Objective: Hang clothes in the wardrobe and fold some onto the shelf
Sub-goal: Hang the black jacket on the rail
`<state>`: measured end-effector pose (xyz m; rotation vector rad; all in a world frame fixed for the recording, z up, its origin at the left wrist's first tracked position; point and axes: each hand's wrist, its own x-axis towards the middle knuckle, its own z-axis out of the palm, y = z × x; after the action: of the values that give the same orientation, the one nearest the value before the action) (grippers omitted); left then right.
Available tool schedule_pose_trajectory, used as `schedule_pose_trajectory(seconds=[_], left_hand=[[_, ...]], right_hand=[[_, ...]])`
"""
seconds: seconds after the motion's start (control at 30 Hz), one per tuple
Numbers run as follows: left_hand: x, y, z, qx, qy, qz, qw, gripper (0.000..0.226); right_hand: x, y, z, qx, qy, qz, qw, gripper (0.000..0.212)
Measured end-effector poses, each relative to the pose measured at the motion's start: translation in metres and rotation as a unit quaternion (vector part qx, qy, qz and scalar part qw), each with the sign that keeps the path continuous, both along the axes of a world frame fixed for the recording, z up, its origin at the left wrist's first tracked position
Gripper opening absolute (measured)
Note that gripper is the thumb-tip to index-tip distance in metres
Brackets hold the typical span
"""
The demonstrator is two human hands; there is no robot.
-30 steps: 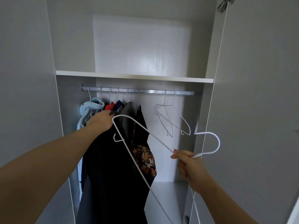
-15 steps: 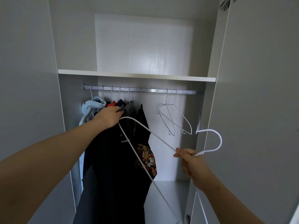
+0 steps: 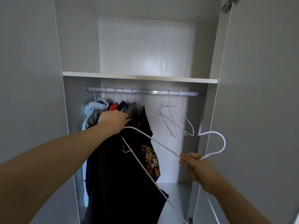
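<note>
The left hand (image 3: 113,121) and right hand (image 3: 196,168) are bare, as are both forearms (image 3: 56,159).

On my screen the rail (image 3: 155,92) reads as bright brushed metal and the empty hangers (image 3: 169,98) as thin bare wire, while the white hanger (image 3: 224,143) looks like wire under a smooth, matt coating. The dark garment (image 3: 116,175) is dull, soft cloth, the pale blue garment (image 3: 92,110) looks fluffy like fleece, and the printed patch (image 3: 150,159) is faintly glossier. I see the door (image 3: 258,94) as smooth matt grey board, and the back panel (image 3: 145,49) as white with a fine grain and a soft sheen.
</note>
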<state>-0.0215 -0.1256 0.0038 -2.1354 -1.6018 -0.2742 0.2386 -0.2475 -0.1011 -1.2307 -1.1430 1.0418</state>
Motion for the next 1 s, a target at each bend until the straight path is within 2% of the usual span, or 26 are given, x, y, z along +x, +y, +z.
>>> schedule_pose_trajectory(seconds=[0.07, 0.13, 0.33, 0.4, 0.5, 0.6, 0.67, 0.73, 0.8, 0.87, 0.93, 1.0], left_hand=[[-0.001, 0.001, -0.001, -0.036, -0.079, -0.013, 0.996, 0.040], [-0.003, 0.002, 0.000, -0.055, -0.123, -0.030, 0.990, 0.041], [0.012, -0.006, 0.002, -0.029, -0.013, -0.162, 0.986, 0.038], [0.022, -0.010, -0.002, -0.016, -0.048, -0.205, 0.977, 0.036], [0.035, -0.014, -0.007, -0.028, -0.150, -0.267, 0.951, 0.032], [0.043, -0.019, -0.008, -0.064, -0.287, -0.282, 0.913, 0.028], [0.047, -0.025, -0.008, -0.109, -0.401, -0.259, 0.872, 0.026], [0.054, -0.034, -0.010, -0.172, -0.508, -0.236, 0.810, 0.024], [0.065, -0.046, -0.017, -0.241, -0.590, -0.233, 0.734, 0.020], [0.077, -0.059, -0.025, -0.295, -0.625, -0.234, 0.684, 0.020], [0.085, -0.066, -0.031, -0.335, -0.612, -0.243, 0.674, 0.022], [0.082, -0.069, -0.031, -0.375, -0.579, -0.253, 0.678, 0.020]], right_hand=[[0.002, -0.002, 0.003, -0.007, -0.022, 0.007, 1.000, 0.036], [0.004, -0.004, 0.007, -0.010, -0.036, 0.013, 0.999, 0.035], [-0.001, -0.003, 0.019, -0.034, -0.080, 0.026, 0.996, 0.037], [-0.008, -0.001, 0.020, -0.043, -0.113, 0.026, 0.992, 0.037], [-0.022, 0.005, 0.019, -0.045, -0.126, -0.002, 0.991, 0.035], [-0.038, 0.013, 0.016, -0.032, -0.106, -0.048, 0.993, 0.021], [-0.049, 0.017, 0.015, -0.030, -0.068, -0.080, 0.994, 0.005], [-0.056, 0.021, 0.013, -0.025, -0.028, -0.106, 0.994, 0.023], [-0.062, 0.027, 0.011, -0.018, -0.020, -0.130, 0.991, 0.029], [-0.069, 0.032, 0.009, -0.004, -0.025, -0.135, 0.990, 0.020], [-0.071, 0.036, 0.008, 0.005, -0.021, -0.148, 0.989, 0.011], [-0.066, 0.038, 0.007, -0.007, -0.029, -0.187, 0.982, 0.016]])
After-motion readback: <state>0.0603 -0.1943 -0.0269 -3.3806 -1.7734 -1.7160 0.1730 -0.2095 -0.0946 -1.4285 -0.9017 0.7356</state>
